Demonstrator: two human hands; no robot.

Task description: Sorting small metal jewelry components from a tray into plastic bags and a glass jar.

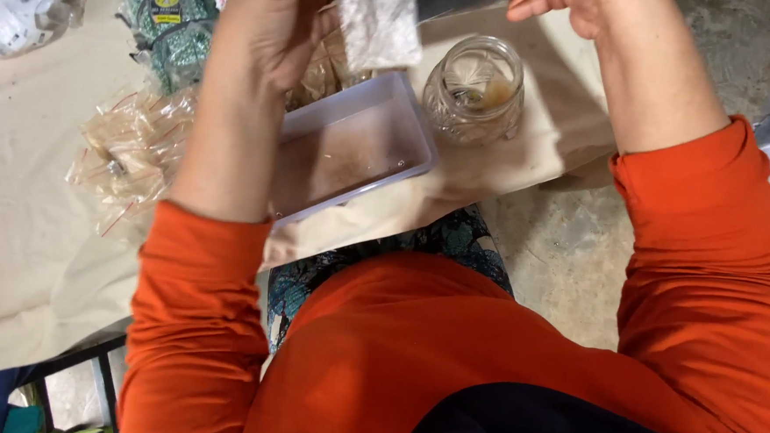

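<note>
Lighting: soft, even, fairly bright. Shadows: faint, under tray [354, 145] and glass jar [478, 90]. Focus: slight overall blur, hands smeared.

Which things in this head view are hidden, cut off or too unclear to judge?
- Right hand: fingers cut off by the top edge.
- Clear bag: its top is cut off; contents unclear.
- Left hand: its grip is hidden behind its own back.
- White tray: left end covered by the forearm.
</note>
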